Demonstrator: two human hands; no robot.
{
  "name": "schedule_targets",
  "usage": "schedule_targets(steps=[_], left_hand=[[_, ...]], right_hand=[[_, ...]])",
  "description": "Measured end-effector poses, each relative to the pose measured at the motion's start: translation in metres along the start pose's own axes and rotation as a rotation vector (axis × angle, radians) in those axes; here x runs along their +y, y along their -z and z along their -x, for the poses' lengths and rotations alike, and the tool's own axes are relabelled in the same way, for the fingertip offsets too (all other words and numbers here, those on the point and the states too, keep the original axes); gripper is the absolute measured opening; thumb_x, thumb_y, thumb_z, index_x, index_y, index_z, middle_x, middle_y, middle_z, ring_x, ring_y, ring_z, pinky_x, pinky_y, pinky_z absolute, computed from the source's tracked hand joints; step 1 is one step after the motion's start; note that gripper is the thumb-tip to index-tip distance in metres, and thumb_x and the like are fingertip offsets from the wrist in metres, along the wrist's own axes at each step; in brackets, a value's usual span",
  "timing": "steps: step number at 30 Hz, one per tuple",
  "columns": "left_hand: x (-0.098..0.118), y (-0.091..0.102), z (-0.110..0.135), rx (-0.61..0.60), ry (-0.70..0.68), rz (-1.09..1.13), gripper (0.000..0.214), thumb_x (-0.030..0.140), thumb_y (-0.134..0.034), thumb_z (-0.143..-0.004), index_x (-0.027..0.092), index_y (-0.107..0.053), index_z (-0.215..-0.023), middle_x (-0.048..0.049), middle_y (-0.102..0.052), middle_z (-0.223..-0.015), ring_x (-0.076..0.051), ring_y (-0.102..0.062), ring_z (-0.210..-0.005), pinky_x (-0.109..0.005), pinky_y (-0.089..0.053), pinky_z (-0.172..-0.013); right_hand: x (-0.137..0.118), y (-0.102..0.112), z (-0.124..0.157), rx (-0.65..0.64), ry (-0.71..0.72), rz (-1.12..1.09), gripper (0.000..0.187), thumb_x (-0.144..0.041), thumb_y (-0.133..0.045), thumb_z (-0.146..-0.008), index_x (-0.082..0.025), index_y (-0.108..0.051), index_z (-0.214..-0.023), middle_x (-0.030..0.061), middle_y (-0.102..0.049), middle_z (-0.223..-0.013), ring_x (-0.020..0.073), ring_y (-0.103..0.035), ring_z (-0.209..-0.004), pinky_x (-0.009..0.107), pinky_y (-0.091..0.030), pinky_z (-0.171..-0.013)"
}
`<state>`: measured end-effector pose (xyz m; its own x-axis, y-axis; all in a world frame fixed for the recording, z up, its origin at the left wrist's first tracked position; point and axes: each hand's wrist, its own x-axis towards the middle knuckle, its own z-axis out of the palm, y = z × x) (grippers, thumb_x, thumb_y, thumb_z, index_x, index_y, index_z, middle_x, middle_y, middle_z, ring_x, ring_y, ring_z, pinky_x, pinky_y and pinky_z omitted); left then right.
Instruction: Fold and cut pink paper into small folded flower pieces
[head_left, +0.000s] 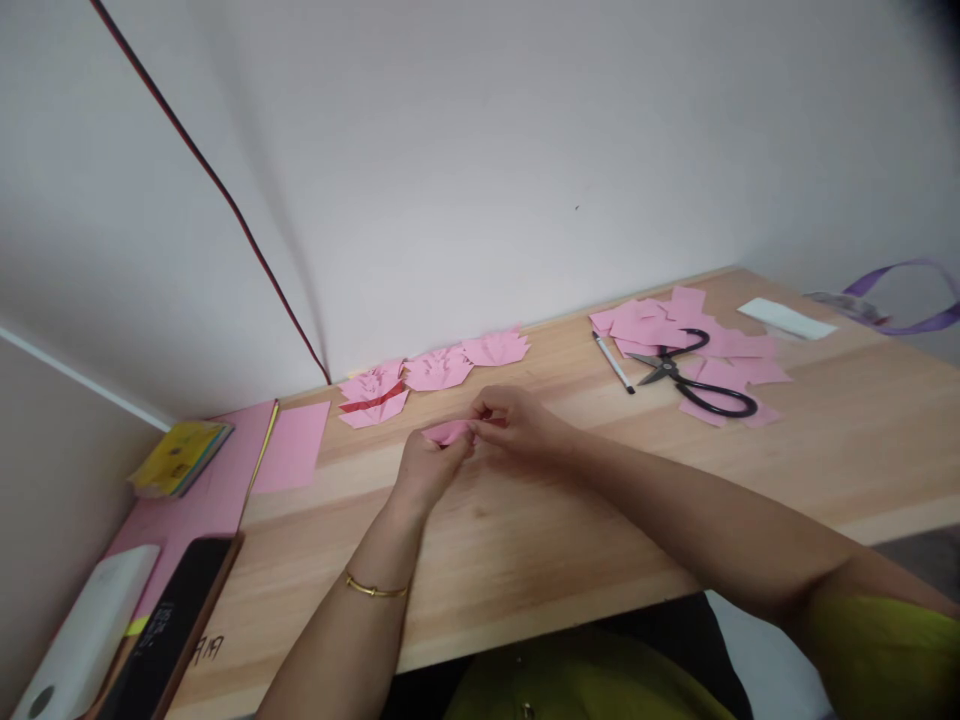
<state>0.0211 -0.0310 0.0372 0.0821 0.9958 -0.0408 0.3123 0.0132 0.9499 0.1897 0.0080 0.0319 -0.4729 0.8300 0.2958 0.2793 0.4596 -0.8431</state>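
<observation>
Over the middle of the wooden table point(480, 560), both my hands meet at a small piece of pink paper point(448, 432). My left hand point(431, 465) is closed on it, thumb on the near side. At the paper's right end, my right hand point(517, 425) pinches with thumb and bent fingers; the fingers cover much of the paper there. Just beyond the hands, several cut and folded pink paper pieces point(439, 369) lie in a row near the wall. A red strip point(373, 398) lies across the leftmost of them.
Black-handled scissors point(667, 370) rest on scattered pink scraps point(645, 322) at the right, beside a pen point(613, 363). A white strip point(786, 318) lies farther right. Pink sheets point(292, 450), a yellow pack point(180, 457), a black phone-like slab point(176, 620) and a white device point(94, 630) are at left.
</observation>
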Motion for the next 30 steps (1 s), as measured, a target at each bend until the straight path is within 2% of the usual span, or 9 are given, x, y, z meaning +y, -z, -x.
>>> schedule_targets(steps=[6, 9, 13, 21, 27, 30], left_hand=[[-0.015, -0.002, -0.005, 0.005, 0.078, 0.231, 0.027, 0.036, -0.074, -0.067, 0.013, -0.071, -0.081, -0.0055, -0.068, -0.072, -0.015, -0.06, -0.068, -0.026, -0.045, -0.066], [-0.02, -0.002, -0.007, 0.018, 0.12, 0.287, 0.028, 0.036, -0.076, -0.065, 0.011, -0.07, -0.076, -0.0059, -0.067, -0.068, -0.014, -0.059, -0.063, -0.025, -0.044, -0.064], [-0.021, -0.002, -0.006, 0.052, 0.131, 0.239, 0.027, 0.037, -0.074, -0.067, 0.01, -0.067, -0.067, -0.0061, -0.066, -0.064, -0.012, -0.057, -0.059, -0.024, -0.042, -0.06], [-0.014, -0.007, -0.004, 0.069, 0.194, 0.277, 0.029, 0.036, -0.077, -0.062, 0.011, -0.065, -0.068, -0.0039, -0.063, -0.06, -0.011, -0.055, -0.055, -0.023, -0.038, -0.055], [-0.016, -0.005, -0.004, 0.045, 0.184, 0.138, 0.028, 0.036, -0.074, -0.064, 0.011, -0.065, -0.068, 0.0014, -0.053, -0.051, -0.006, -0.037, -0.043, -0.021, -0.022, -0.043], [-0.018, -0.004, -0.004, 0.043, 0.184, 0.099, 0.028, 0.037, -0.075, -0.063, 0.011, -0.063, -0.064, 0.0027, -0.049, -0.049, -0.005, -0.035, -0.042, -0.021, -0.02, -0.042]], right_hand=[[0.001, 0.003, 0.0, -0.051, -0.154, -0.179, 0.019, -0.033, -0.056, -0.081, -0.015, -0.061, -0.078, 0.0002, -0.06, -0.068, 0.0109, -0.052, -0.062, 0.023, -0.04, -0.059], [0.005, 0.004, -0.002, -0.038, -0.17, -0.207, 0.022, -0.037, -0.056, -0.081, -0.015, -0.061, -0.077, -0.0001, -0.059, -0.068, 0.0109, -0.052, -0.062, 0.023, -0.039, -0.059], [0.008, 0.002, -0.003, -0.046, -0.174, -0.234, 0.026, -0.04, -0.055, -0.081, -0.015, -0.059, -0.076, -0.0003, -0.059, -0.066, 0.0113, -0.051, -0.062, 0.023, -0.038, -0.059], [0.008, 0.001, -0.003, -0.033, -0.172, -0.274, 0.028, -0.043, -0.056, -0.081, -0.015, -0.058, -0.076, -0.0006, -0.056, -0.067, 0.0111, -0.05, -0.062, 0.024, -0.038, -0.059], [0.007, -0.001, -0.002, -0.049, -0.153, -0.256, 0.029, -0.044, -0.056, -0.081, -0.016, -0.058, -0.075, -0.0002, -0.056, -0.068, 0.0116, -0.05, -0.063, 0.024, -0.038, -0.059], [0.004, -0.001, -0.002, -0.053, -0.168, -0.236, 0.029, -0.044, -0.055, -0.081, -0.016, -0.058, -0.073, -0.0004, -0.056, -0.067, 0.0115, -0.049, -0.063, 0.024, -0.037, -0.058]])
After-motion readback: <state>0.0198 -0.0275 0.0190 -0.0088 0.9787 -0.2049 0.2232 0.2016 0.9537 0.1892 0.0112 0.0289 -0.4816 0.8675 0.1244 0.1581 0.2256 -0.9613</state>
